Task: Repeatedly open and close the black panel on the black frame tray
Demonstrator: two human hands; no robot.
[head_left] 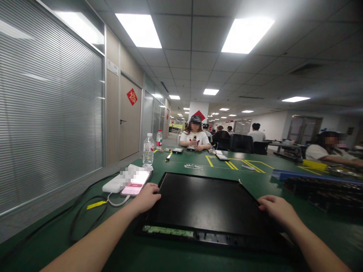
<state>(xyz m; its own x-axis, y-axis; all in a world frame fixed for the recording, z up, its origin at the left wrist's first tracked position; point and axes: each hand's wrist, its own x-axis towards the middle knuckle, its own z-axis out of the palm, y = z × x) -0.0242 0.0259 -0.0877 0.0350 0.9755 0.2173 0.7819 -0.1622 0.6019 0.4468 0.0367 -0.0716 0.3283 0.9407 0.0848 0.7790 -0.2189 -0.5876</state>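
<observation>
A black flat display panel (pixel 204 200) lies on the green table in front of me. Along its near edge runs an exposed green circuit board (pixel 167 231), beside a dark frame strip. My left hand (pixel 147 197) is at the panel's left edge, fingers curled and thumb against the rim. On the opposite side my right hand (pixel 276 207) pinches the right edge, its lower fingers partly hidden. Close to my left hand lie a lit phone (pixel 136 185) and a white box-like device (pixel 112 184) with a white cable.
A clear water bottle (pixel 148 149) stands beyond the phone. Black cables (pixel 82 211) run along the left side. Small metal pieces (pixel 193 166) lie past the panel. Dark stacked parts (pixel 320 194) fill the right side. A person (pixel 195 136) sits across the table.
</observation>
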